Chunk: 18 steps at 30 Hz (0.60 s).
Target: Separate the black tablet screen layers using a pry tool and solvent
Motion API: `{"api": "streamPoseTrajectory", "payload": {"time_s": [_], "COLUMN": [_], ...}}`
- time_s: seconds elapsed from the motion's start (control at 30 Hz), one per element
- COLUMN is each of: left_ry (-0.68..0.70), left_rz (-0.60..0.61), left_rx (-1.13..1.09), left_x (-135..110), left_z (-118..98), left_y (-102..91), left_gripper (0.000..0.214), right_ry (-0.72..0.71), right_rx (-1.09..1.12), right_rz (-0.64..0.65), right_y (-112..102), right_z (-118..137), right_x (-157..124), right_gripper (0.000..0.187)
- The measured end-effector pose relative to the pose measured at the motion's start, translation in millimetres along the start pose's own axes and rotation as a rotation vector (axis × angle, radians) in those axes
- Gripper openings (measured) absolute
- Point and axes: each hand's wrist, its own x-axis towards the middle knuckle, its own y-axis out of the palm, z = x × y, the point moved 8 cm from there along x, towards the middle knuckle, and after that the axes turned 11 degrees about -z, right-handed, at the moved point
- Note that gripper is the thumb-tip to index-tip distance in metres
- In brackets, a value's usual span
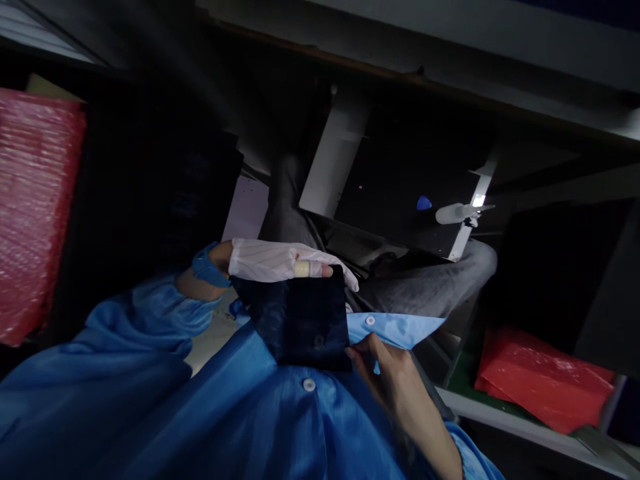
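A thin, dark, glossy rectangular panel (300, 320) is held in front of my chest; its exact kind does not show. My left hand (280, 260), in a white striped glove with tape round the bare-tipped thumb, grips its far edge, thumb on top. A blue band circles that wrist. At the near right corner, my bare right hand (387, 363) pinches the panel's edge between thumb and fingertips. Beyond the knees a black board with pale metal side edges (400, 187) bears a small blue pointed piece (424, 202) and a white nozzle bottle (450, 213).
Red bubble wrap (35, 207) stands at the left beside a dark stack. Red plastic wrap (545, 377) lies on a green-topped shelf at the right. A bench edge (400, 67) runs across the top, and grey-trousered knees (430, 287) spread below the board.
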Motion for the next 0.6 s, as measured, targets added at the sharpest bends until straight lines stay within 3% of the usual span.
{"api": "streamPoseTrajectory", "payload": {"time_s": [0.17, 0.3, 0.47, 0.6], "left_ry": [0.025, 0.017, -0.079, -0.040], "left_rz": [0.042, 0.094, 0.052, 0.047], "left_rx": [-0.019, -0.188, -0.258, -0.325], "left_x": [-1.2, -2.3, -4.2, -2.5], "left_z": [-5.0, -5.5, 6.5, 8.6], "left_y": [3.4, 8.2, 5.3, 3.6], "left_gripper": [0.052, 0.047, 0.042, 0.047], "right_ry": [-0.025, -0.017, -0.008, -0.006], "right_rx": [-0.112, -0.122, -0.135, -0.147], "right_rz": [0.044, 0.070, 0.087, 0.090], "right_y": [4.5, 7.1, 10.1, 11.2], "right_z": [-3.0, -3.6, -2.0, -2.1], "right_x": [-6.8, -8.8, -11.6, -14.9], "right_gripper": [0.024, 0.024, 0.024, 0.027]}}
